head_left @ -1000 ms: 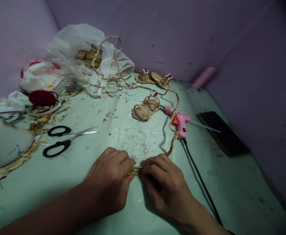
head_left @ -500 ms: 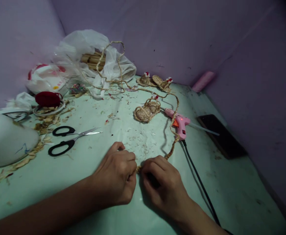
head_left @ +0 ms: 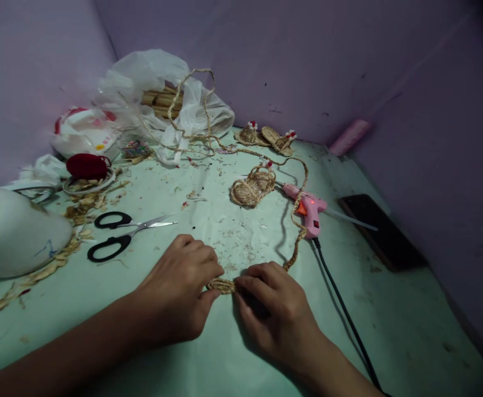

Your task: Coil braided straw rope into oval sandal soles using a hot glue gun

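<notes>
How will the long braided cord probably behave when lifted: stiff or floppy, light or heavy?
The braided cord looks fairly floppy, since it bends in loose curves across the table. It is probably light for its length, being thin and seemingly plant fibre. Lifting it could nudge the pink glue gun, as it crosses over the gun's body.

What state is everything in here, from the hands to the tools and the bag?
Left hand: pinching the braid
Right hand: pinching the braid
Braid: layered between the hands, loose beyond
Scissors: open, lying flat
Glue gun: lying down, red light lit
Glue stick: protruding from the gun
Phone: lying flat, dark
Plastic bag: crumpled
</notes>
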A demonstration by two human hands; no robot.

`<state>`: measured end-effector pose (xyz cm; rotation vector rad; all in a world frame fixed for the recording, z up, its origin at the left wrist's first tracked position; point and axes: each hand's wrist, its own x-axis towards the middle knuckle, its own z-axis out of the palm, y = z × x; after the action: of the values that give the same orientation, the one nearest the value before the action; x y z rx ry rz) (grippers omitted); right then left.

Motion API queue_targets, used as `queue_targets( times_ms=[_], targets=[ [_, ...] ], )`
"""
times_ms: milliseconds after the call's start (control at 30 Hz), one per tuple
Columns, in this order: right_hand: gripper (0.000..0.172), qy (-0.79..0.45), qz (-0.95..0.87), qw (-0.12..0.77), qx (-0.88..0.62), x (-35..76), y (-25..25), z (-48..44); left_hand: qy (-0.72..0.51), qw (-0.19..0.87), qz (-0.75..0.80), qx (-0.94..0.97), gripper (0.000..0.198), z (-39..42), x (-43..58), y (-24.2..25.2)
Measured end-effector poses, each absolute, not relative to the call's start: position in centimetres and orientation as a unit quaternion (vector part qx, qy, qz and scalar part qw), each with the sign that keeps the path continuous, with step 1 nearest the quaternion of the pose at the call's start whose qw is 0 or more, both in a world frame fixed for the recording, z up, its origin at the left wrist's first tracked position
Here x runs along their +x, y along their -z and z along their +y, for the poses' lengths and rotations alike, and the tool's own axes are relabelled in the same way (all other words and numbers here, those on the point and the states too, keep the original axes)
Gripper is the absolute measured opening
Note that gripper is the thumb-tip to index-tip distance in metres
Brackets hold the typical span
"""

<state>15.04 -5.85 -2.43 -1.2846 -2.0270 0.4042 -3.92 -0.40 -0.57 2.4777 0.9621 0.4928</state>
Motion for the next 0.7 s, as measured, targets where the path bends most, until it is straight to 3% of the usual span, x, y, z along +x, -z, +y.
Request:
queue_targets(
  times_ms=[433,700],
  targets=[
    [0.01,-0.152,-0.784,0.326,-0.506,14.7,2.3,-5.6,-0.222,0.159,0.283,0.92,0.009,-0.6,-2.1,1.2],
    [0.01,-0.175,-0.779,0.321,-0.509,14.9,2.4,-5.4,-0.237,0.198,0.278,0.91,0.009,-0.2,-2.3,1.9]
  ],
)
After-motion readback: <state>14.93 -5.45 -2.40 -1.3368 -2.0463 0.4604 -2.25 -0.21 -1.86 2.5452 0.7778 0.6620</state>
